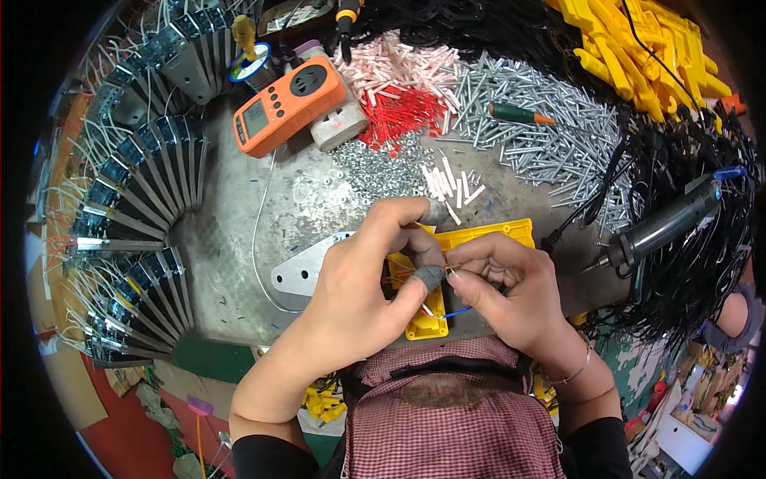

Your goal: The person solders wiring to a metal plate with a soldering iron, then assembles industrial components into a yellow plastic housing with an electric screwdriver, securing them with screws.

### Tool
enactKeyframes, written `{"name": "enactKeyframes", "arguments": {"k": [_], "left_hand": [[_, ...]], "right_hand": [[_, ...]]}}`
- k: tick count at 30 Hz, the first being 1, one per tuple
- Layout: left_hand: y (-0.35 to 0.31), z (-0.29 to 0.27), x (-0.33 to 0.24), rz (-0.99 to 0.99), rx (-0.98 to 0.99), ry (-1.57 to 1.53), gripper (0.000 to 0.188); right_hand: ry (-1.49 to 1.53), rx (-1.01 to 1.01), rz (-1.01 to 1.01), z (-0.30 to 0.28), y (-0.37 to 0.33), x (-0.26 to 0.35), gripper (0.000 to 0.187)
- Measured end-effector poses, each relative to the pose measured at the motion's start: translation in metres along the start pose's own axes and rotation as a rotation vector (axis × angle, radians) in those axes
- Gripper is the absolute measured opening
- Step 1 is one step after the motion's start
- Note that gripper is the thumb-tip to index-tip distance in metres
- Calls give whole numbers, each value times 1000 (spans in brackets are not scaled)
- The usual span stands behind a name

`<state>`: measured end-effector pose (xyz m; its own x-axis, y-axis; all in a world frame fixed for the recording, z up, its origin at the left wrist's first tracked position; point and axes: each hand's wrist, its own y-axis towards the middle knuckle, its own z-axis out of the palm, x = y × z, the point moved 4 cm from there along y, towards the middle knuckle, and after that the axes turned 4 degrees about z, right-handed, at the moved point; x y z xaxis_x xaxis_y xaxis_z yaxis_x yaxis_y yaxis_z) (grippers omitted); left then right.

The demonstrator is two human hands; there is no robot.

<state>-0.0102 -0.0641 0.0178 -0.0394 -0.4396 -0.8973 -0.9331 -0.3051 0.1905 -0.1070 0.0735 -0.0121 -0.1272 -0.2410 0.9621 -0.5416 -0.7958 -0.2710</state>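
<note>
My left hand [359,275], with grey covers on its thumb and a fingertip, pinches the end of a thin wire [448,269] over a yellow plastic housing [511,229]. Close against it, my right hand [515,291] pinches the same spot, thumb and forefinger together. The fingers partly hide the wire ends, so I cannot tell how they are joined. A blue wire [456,313] and a white one loop below my fingertips. To the left of my left hand lies a grey metal plate [299,275] with holes, partly covered by the hand.
An orange meter [287,108] stands at the back left. Behind my hands are heaps of nuts [375,172], red pieces [403,116], pale sleeves [391,68] and screws [511,88]. A screwdriver [515,114] and an electric driver [662,223] lie right; stacked metal parts [136,191] line the left.
</note>
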Motion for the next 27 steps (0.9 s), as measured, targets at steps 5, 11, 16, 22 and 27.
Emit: {"name": "enactKeyframes", "arguments": {"k": [5,11,16,22,27], "left_hand": [[0,-3,-2,39,-13,19,54],[-4,-4,-3,183,-14,116,58],[-2,-5,-14,320,-3,219,61],[-5,2,-21,429,21,405,44],[-8,1,-18,580,8,429,47]], "right_hand": [[-107,-3,-29,-1,0,12,19],[-346,27,-193,1,5,27,10],[-108,47,-62,-2,6,19,11],[44,158,68,0,11,24,5],[79,306,283,0,18,16,9]]}}
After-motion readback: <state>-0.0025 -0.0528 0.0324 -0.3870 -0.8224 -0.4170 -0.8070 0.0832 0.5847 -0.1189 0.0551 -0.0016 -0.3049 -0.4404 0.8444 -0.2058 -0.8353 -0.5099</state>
